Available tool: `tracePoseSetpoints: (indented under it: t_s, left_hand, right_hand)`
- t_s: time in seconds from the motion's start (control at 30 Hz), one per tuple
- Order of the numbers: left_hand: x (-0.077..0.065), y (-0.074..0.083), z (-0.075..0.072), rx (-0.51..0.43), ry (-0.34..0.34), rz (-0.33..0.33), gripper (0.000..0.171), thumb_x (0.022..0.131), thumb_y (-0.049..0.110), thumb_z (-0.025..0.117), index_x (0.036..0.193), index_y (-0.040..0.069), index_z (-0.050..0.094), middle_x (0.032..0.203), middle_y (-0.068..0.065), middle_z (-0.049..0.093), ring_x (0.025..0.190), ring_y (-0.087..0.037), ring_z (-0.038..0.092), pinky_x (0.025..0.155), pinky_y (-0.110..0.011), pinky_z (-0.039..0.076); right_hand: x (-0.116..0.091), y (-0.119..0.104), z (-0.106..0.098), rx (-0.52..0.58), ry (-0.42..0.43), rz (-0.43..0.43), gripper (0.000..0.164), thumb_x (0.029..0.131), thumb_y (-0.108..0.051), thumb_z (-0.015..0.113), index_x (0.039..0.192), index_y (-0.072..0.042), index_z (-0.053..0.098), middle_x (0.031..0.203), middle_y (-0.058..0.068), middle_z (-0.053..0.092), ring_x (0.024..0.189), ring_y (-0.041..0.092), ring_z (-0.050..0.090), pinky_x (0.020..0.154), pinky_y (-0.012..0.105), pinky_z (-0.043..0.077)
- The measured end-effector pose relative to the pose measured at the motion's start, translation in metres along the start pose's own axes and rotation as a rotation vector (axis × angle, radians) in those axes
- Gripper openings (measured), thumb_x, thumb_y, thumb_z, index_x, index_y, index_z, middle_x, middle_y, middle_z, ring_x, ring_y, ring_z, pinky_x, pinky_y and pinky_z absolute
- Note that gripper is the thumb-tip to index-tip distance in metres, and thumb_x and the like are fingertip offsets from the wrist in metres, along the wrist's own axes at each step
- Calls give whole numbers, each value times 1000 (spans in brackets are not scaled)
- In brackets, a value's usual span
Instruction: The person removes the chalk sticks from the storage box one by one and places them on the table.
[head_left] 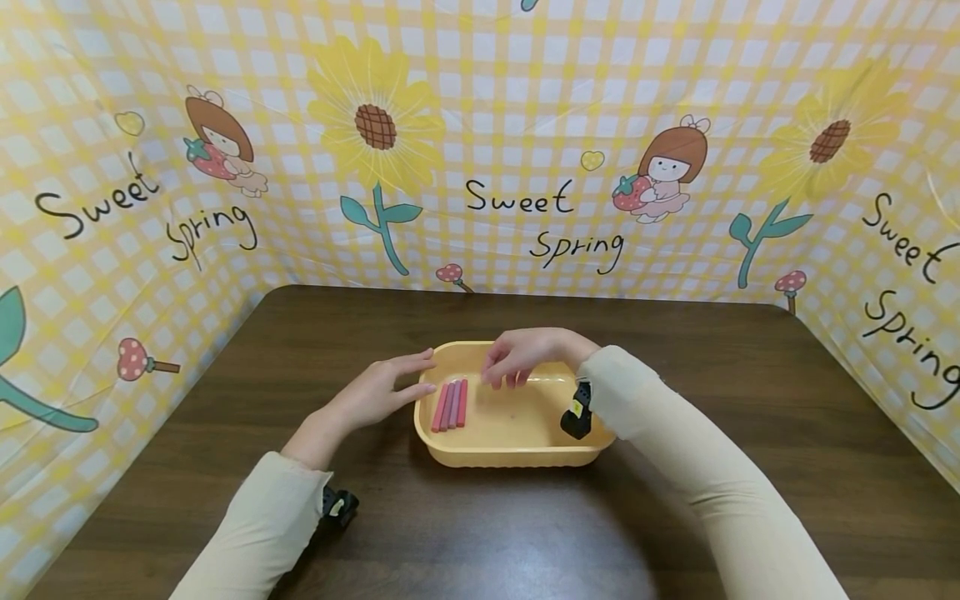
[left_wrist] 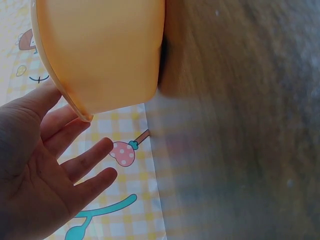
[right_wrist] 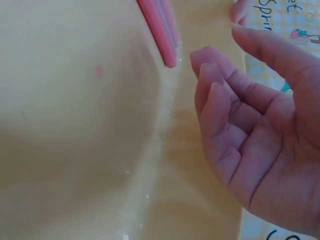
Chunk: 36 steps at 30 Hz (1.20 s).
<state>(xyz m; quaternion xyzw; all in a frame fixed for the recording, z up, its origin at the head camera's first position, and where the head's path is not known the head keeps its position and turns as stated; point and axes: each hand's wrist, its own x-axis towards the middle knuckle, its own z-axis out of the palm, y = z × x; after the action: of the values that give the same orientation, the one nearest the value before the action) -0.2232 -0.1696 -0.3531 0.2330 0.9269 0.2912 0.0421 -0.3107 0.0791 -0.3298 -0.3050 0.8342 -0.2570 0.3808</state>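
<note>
A yellow plastic tub (head_left: pixel 517 457) sits on the table. Several slim pink, red and purple sticks (head_left: pixel 450 407) lie side by side at its left end; their exact kind is unclear. My left hand (head_left: pixel 375 387) is at the tub's left rim, thumb and fingers spread. In the left wrist view, fingertips of that hand (left_wrist: pixel 37 175) touch the rim. Over the back part of the tub is my right hand (head_left: pixel 525 354), fingers loosely bent. Seen from the right wrist, this hand (right_wrist: pixel 265 135) holds nothing, apart from the sticks (right_wrist: pixel 162 35).
Dark wood tabletop (head_left: pixel 480 533) surrounds the tub. A yellow checked cloth (head_left: pixel 510 83) with printed flowers and figures hangs at the back and sides. A black device (head_left: pixel 577 412) is worn at the right wrist, another (head_left: pixel 341 507) at the left.
</note>
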Motion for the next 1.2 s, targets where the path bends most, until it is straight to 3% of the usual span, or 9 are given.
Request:
tracePoseSetpoints:
  t_s: [0.33, 0.9, 1.2]
  left_hand:
    - [0, -1, 0, -7, 6, -1, 51, 93, 31, 57, 135, 4, 49, 147, -12, 40, 136, -33, 36, 112, -51, 31]
    - [1, 0, 0, -3, 4, -4, 49, 93, 28, 57, 135, 4, 49, 148, -12, 39, 137, -33, 36, 111, -52, 31]
    - [0, 0, 1, -4, 5, -2, 49, 93, 30, 56, 135, 4, 49, 148, -12, 39, 137, -33, 36, 112, -52, 30]
  right_hand:
    - [20, 1, 12, 24, -31, 26, 16, 92, -23, 57, 86, -8, 63, 72, -5, 57, 61, 5, 51, 57, 17, 46]
    - [39, -7, 27, 9, 16, 114, 32, 92, -34, 58, 70, -11, 64, 59, -5, 59, 45, 3, 44, 45, 15, 36]
    - [43, -10, 34, -55, 94, 164, 37, 89, -38, 61, 61, -13, 62, 53, -5, 56, 42, 4, 42, 42, 16, 31]
